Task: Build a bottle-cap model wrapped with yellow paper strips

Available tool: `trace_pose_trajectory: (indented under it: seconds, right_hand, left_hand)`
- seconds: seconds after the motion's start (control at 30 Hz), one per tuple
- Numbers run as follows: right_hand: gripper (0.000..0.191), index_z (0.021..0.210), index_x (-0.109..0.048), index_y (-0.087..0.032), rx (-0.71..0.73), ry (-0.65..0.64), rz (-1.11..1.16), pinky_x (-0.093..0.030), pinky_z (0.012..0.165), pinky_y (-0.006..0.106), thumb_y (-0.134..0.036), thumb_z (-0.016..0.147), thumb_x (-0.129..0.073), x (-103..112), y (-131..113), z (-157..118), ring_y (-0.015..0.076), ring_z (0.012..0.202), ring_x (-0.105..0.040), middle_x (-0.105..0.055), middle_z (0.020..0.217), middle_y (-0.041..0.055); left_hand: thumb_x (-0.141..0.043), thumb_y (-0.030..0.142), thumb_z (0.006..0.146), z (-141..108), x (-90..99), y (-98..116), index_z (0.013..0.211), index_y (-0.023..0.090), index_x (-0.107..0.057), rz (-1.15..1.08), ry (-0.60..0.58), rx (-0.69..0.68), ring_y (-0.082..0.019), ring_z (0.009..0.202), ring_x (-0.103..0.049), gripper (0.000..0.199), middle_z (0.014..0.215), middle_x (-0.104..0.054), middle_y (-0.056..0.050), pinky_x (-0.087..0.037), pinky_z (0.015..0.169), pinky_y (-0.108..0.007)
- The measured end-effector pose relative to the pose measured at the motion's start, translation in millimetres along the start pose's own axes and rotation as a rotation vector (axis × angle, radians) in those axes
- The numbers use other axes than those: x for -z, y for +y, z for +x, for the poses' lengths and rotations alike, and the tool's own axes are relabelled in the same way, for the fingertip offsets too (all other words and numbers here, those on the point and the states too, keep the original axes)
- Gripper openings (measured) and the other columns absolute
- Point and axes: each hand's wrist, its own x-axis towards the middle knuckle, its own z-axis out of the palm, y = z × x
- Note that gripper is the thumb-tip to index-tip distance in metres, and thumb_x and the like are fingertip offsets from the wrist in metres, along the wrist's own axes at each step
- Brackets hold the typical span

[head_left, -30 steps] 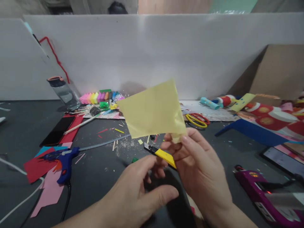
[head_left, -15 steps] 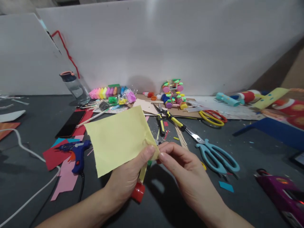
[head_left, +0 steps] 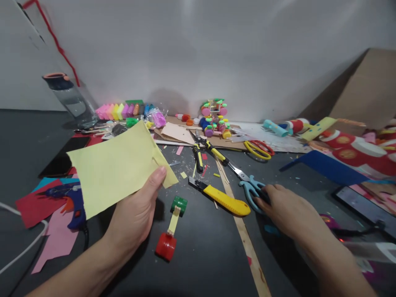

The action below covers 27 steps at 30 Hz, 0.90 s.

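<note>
One yellow sheet [head_left: 114, 171] now hangs on your left hand [head_left: 133, 212] alone — pinched near its edge, spreading leftward from the thumb — since your right hand [head_left: 286, 210] has left it for the blue-handled scissors [head_left: 246, 185], whether gripping or just touching, I cannot tell

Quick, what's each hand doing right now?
Left hand: closed, holding the yellow paper.
Right hand: at the handles of the blue-handled scissors; can't tell whether it's gripping them.
</note>
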Motion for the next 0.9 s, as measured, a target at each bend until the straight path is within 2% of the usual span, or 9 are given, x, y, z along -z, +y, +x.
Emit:
trace_pose_trajectory:
  seconds: [0.07,0.17,0.33,0.57,0.77,0.9]
  right_hand:
    - [0.021,0.08,-0.062,-0.017,-0.015,-0.029,-0.006,-0.038,0.059,0.035,-0.029,0.092,-0.049,-3,-1,1,0.0279,0.07,-0.065,-0.067,0.079,0.0132]
    - [0.023,0.082,-0.062,-0.018,-0.044,-0.046,-0.004,-0.035,0.056,0.033,-0.03,0.093,-0.046,-2,-3,4,0.0263,0.067,-0.065,-0.068,0.076,0.0113]
    - [0.021,0.08,-0.061,-0.019,-0.096,-0.023,0.0,-0.035,0.056,0.032,-0.032,0.091,-0.049,-5,0,4,0.0275,0.071,-0.067,-0.069,0.076,0.0104]
    - [0.026,0.091,-0.062,-0.017,-0.158,0.113,0.033,-0.037,0.056,0.032,-0.038,0.092,-0.048,-7,11,3,0.0302,0.074,-0.067,-0.07,0.081,0.0135]
    - [0.021,0.08,-0.062,-0.018,-0.043,0.201,0.019,-0.039,0.059,0.033,-0.029,0.091,-0.048,-12,10,3,0.0268,0.072,-0.066,-0.069,0.08,0.0112]
    - [0.036,0.104,-0.064,-0.016,0.059,0.365,0.086,-0.045,0.074,0.037,-0.041,0.099,-0.039,-1,-4,-7,0.0306,0.095,-0.065,-0.069,0.102,0.0153]
  left_hand:
    - [-0.071,0.033,0.083,1,-5.3,3,0.089,0.026,-0.07,-0.088,0.066,0.067,-0.018,0.099,-0.065,0.01,0.086,-0.071,0.001,-0.054,0.093,-0.033]
    - [-0.075,0.031,0.08,2,-8.2,5,0.074,0.022,-0.066,-0.145,0.079,0.138,-0.015,0.085,-0.063,0.014,0.074,-0.064,0.001,-0.054,0.085,-0.029]
    - [-0.079,0.027,0.076,4,-7.4,4,0.076,0.018,-0.068,-0.244,0.119,0.149,-0.014,0.08,-0.057,0.014,0.076,-0.06,0.0,-0.052,0.072,-0.024]
    - [-0.076,0.022,0.078,5,-6.7,2,0.077,0.015,-0.068,-0.278,0.113,0.162,-0.012,0.078,-0.053,0.011,0.079,-0.056,-0.001,-0.053,0.067,-0.022]
    - [-0.08,0.022,0.074,6,-6.6,2,0.081,0.015,-0.068,-0.298,0.147,0.182,-0.011,0.076,-0.053,0.016,0.08,-0.058,0.0,-0.053,0.065,-0.022]
    - [-0.085,0.023,0.069,6,-9.2,3,0.085,0.016,-0.07,-0.332,0.169,0.185,-0.01,0.072,-0.055,0.022,0.08,-0.061,0.001,-0.052,0.059,-0.02]
